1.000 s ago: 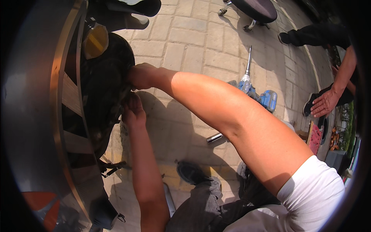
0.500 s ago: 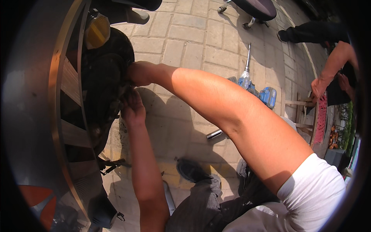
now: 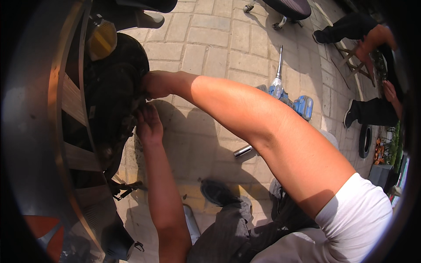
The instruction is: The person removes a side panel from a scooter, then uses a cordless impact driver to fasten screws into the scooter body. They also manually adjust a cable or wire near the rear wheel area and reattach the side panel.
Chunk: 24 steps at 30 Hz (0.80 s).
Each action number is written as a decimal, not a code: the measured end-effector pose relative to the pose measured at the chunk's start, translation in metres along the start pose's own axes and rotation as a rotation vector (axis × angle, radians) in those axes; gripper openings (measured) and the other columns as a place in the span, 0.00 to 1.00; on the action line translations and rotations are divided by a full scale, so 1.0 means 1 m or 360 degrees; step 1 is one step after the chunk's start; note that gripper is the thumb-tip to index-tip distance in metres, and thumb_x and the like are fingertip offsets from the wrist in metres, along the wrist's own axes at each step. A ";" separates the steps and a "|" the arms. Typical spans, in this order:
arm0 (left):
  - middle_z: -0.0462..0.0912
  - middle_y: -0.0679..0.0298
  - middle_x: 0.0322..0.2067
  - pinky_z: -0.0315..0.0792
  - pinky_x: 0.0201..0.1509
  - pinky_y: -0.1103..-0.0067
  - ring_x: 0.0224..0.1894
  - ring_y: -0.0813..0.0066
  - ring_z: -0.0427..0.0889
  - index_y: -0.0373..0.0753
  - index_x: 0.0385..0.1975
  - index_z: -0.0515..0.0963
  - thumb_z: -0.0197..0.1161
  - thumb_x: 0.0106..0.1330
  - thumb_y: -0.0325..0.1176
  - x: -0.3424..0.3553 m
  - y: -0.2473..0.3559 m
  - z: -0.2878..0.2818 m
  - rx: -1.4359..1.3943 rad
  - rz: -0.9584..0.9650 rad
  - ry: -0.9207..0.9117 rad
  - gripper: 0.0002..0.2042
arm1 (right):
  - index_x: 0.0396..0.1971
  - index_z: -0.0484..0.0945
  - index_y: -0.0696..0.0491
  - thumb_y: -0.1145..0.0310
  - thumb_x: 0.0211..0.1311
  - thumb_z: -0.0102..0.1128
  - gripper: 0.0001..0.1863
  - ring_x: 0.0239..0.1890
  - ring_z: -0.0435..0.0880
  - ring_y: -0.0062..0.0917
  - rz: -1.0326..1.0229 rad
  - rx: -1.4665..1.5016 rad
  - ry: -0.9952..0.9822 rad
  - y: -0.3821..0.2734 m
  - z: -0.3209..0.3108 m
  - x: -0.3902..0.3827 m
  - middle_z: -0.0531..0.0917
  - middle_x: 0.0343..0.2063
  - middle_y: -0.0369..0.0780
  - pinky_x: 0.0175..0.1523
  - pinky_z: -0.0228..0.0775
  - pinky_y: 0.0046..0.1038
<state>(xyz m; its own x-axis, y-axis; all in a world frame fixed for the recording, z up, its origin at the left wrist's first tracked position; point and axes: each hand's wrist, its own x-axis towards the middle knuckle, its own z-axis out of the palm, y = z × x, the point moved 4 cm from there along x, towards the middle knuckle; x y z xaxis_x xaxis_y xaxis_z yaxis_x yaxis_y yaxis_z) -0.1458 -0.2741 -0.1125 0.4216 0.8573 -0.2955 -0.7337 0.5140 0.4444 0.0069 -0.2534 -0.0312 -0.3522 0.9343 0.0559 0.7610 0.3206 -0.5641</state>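
Along the right flank of the dark-panelled vehicle (image 3: 30,131), I observe two bare hands at work on its black rounded underpart (image 3: 116,81). This part sits in shade, below the vehicle's amber lamp (image 3: 103,40); fine detail is lost.

Right hand (image 3: 158,84): at the vehicle's outer edge, back of the hand uppermost, fingers curled in against the black part. Grip: cannot tell whether it is clenched on anything; fingertips hidden. Left hand (image 3: 150,127): just beside it, nearer the wearer, palm turned up, fingers bent toward the underside of the same part. Grip: no held object seen; fingertip contact unclear in the shadow.

Low on the vehicle, near the left forearm: a thin black lever (image 3: 126,189).

On the paving (image 3: 206,48), right of the vehicle and well apart from it: a blue cordless power tool (image 3: 277,90) with a long steel shaft pointing away from the wearer; a shiny metal tube (image 3: 243,151), partly covered by the right arm.

Farther from the vehicle on that side: a castered seat (image 3: 289,8), a co-worker in dark trousers (image 3: 351,33) beside a wooden-legged stool (image 3: 348,59), and a loose tyre (image 3: 365,140).
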 end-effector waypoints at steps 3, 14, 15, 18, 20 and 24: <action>0.74 0.61 0.59 0.63 0.68 0.69 0.62 0.67 0.68 0.38 0.56 0.71 0.56 0.71 0.37 -0.005 0.001 0.002 0.0120 0.0005 0.0231 0.17 | 0.34 0.83 0.53 0.68 0.52 0.61 0.10 0.40 0.83 0.41 0.0115 -0.0044 -0.0040 -0.011 -0.007 -0.004 0.84 0.33 0.47 0.45 0.75 0.38; 0.73 0.55 0.57 0.63 0.67 0.65 0.58 0.61 0.71 0.37 0.59 0.67 0.56 0.71 0.37 -0.073 0.039 -0.025 0.0189 -0.0154 0.0088 0.20 | 0.46 0.78 0.56 0.69 0.57 0.59 0.16 0.50 0.79 0.43 0.0766 0.0414 0.0738 -0.025 0.046 -0.085 0.80 0.44 0.49 0.52 0.73 0.41; 0.72 0.56 0.59 0.63 0.67 0.66 0.59 0.61 0.71 0.38 0.59 0.67 0.56 0.71 0.37 -0.091 0.041 -0.037 0.0233 -0.0204 0.0130 0.20 | 0.44 0.79 0.55 0.69 0.57 0.57 0.14 0.47 0.80 0.45 0.0725 0.0415 0.0401 -0.032 0.074 -0.109 0.81 0.42 0.48 0.50 0.73 0.42; 0.70 0.59 0.61 0.64 0.66 0.67 0.58 0.63 0.70 0.39 0.59 0.68 0.56 0.71 0.38 -0.149 0.037 -0.076 0.0360 -0.0316 0.0353 0.20 | 0.33 0.82 0.53 0.69 0.53 0.56 0.09 0.41 0.83 0.44 0.0668 0.0335 -0.0470 -0.080 0.160 -0.187 0.85 0.33 0.46 0.44 0.77 0.41; 0.71 0.58 0.60 0.64 0.65 0.67 0.57 0.64 0.71 0.40 0.59 0.68 0.56 0.71 0.39 -0.190 0.047 -0.100 0.0483 -0.0239 0.0667 0.19 | 0.33 0.82 0.54 0.68 0.53 0.58 0.10 0.40 0.84 0.42 0.0515 0.0339 -0.0622 -0.116 0.204 -0.210 0.85 0.32 0.46 0.45 0.77 0.40; 0.75 0.55 0.54 0.68 0.60 0.67 0.50 0.65 0.75 0.39 0.57 0.68 0.57 0.70 0.37 -0.256 0.064 -0.121 0.0572 -0.0193 0.0850 0.19 | 0.33 0.82 0.55 0.69 0.54 0.57 0.09 0.38 0.86 0.41 0.0625 0.0304 -0.0669 -0.156 0.234 -0.209 0.86 0.32 0.46 0.42 0.79 0.40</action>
<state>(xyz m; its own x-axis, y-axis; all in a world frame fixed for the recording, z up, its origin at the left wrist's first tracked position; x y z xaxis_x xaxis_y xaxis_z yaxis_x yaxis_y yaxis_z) -0.3651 -0.4642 -0.1112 0.0997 0.7077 -0.6994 -0.4348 0.6633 0.6091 -0.1660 -0.5348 -0.1472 -0.2796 0.8229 -0.4946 0.7801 -0.1056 -0.6167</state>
